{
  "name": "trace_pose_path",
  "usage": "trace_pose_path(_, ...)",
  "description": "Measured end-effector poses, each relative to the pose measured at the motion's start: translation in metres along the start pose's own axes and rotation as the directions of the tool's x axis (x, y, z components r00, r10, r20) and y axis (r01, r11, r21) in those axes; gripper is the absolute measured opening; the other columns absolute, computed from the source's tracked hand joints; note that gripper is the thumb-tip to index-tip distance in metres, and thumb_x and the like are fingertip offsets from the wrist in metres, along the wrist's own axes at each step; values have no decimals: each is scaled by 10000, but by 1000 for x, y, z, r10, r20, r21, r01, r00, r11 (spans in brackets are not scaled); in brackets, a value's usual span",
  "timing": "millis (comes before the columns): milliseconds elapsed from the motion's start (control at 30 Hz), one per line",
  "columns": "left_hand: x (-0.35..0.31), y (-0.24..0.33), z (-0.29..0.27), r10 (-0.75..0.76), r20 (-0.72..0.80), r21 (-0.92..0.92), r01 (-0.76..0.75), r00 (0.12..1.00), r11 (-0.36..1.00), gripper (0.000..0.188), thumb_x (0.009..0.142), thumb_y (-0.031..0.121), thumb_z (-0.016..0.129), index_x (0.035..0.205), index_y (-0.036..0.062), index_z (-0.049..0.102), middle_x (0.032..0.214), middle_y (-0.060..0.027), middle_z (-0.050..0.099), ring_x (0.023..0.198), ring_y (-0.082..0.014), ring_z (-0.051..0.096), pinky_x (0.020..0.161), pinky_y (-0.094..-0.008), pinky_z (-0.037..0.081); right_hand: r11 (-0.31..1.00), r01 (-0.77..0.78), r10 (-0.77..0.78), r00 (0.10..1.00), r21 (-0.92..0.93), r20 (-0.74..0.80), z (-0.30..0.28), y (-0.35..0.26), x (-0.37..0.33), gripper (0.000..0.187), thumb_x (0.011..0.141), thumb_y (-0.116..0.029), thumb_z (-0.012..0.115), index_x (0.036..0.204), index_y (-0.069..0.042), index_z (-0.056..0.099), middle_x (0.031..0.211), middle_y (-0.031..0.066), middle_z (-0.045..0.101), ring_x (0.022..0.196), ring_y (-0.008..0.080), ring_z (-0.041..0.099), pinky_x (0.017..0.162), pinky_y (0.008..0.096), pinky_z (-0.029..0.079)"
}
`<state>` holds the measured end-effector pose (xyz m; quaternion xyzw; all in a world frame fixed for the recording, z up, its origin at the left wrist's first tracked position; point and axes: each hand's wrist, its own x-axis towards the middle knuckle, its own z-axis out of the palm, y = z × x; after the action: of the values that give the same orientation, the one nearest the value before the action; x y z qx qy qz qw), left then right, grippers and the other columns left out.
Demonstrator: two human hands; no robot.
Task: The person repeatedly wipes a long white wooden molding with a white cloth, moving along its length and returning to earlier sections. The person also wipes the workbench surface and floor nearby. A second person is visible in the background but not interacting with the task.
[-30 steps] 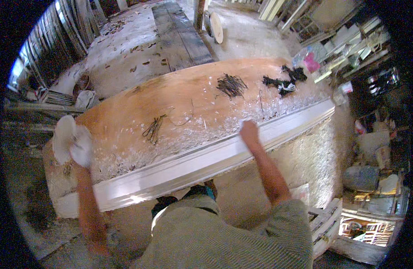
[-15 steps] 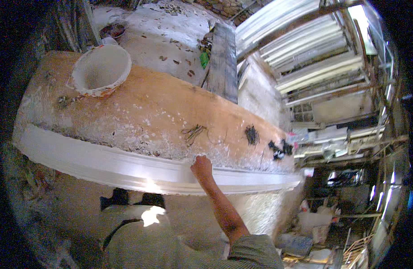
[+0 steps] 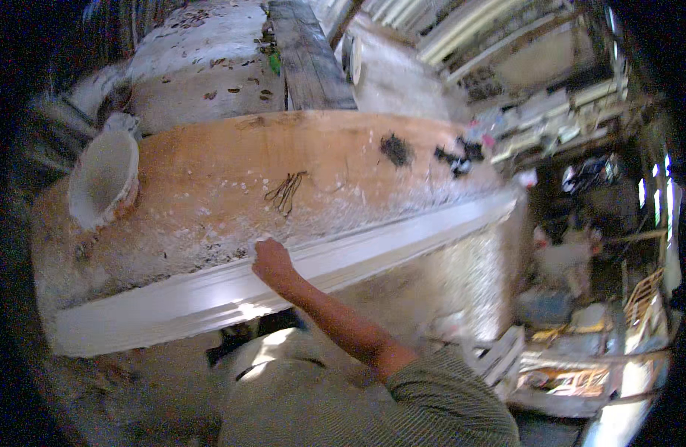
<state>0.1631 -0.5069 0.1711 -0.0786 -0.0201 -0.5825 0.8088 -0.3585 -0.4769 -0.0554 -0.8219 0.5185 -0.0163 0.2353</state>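
Observation:
My right hand point(image 3: 273, 262) is closed in a fist at the far edge of a long white moulding point(image 3: 358, 253), which looks like plaster. The fingers are curled away from me, and what they hold, if anything, is hidden. Just beyond the hand, a loose bundle of thin dark wire or cord point(image 3: 286, 192) lies on the orange-brown worktop point(image 3: 201, 156). Rough white crumbs and splashes line the board behind the moulding. My left hand is out of view.
A whitish bucket point(image 3: 103, 179) with a crusted rim stands at the left end of the worktop. Dark clumps point(image 3: 396, 150) lie toward its right end. Beyond are a dark wooden plank point(image 3: 313, 63) and a leaf-strewn surface. Stacked pale lengths point(image 3: 462, 30) fill the far right.
The view has turned, so the worktop and moulding sit at a different slant. My right hand, still closed, has moved left along the moulding, away from its right end.

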Motion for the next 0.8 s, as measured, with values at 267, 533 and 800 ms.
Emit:
trace_pose_path(267, -168, -107, -130, -476, -46, -326, 437, 878, 838, 364, 793, 93, 498, 1147, 22, 455, 1156, -103, 499, 1025, -194, 503, 851, -313, 423, 830, 547, -558, 814, 109, 161, 64, 63, 68, 215, 678, -175, 612, 858, -57, 613, 894, 148, 613, 833, 305, 582, 735, 368, 473)
trace_pose_path(533, -254, -373, -221, 137, -487, 601, 217, 862, 770, 330, 803, 278, 492, 976, 0, 527, 980, -156, 566, 929, -273, 548, 874, -374, 437, 715, 243, -317, 948, 655, -6, -60, 108, 7, 239, 780, -207, 517, 994, -184, 620, 872, 134, 601, 804, 332, 571, 730, 418, 450)
trace_pose_path(800, -217, -457, -218, -416, -686, 87, 635, 597, 767, 328, 871, 284, 439, 1029, 5, 506, 977, -143, 572, 891, -244, 567, 785, -353, 482, 830, 468, -414, 881, 302, -229, -113, 117, -59, 519, 769, -48, 490, 1248, -236, 421, 1144, 199, 405, 1112, 380, 349, 923, 482, 304)
